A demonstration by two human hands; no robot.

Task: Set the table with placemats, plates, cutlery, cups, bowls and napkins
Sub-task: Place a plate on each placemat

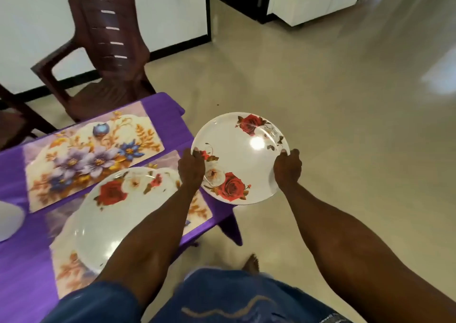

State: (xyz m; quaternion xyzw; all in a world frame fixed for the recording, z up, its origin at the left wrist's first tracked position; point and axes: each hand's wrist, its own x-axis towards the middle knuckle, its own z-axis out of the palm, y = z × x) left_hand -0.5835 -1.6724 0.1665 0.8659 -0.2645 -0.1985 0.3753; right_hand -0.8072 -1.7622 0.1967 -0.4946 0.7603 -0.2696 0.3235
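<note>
We hold a rose-printed plate (pixel 238 157) in both hands, out over the floor (pixel 345 100) just past the tabletop (pixel 22 261) corner. Our left hand (pixel 191 172) grips its rim at about 8 o'clock and our right hand (pixel 287 168) grips the rim at about 3 o'clock, thumbs on top and fingers curled beneath, so both are closed on the plate. It tilts slightly toward us.

The plate looks rigid and glossy, with a bright glare spot on its face, so we judge it smooth and somewhat slippery, and likely to chip or crack if dropped on the hard floor. It seems light enough for one hand, yet the wide, shallow shape would lever against a single pinch, so opposite points on the rim are the sensible hold, and we should keep it level.

At 9 o'clock from the held plate lies a bare floral placemat (pixel 93 154) on the purple tabletop; we judge that to be where this plate belongs. At 8 o'clock a second plate (pixel 118 211) already rests on the nearer placemat (pixel 199 211), partly hidden by our left forearm. A brown chair (pixel 106 58) stands at 11 o'clock beyond the tabletop. A white rounded thing at the far left edge is cut off and we cannot tell what it is.
</note>
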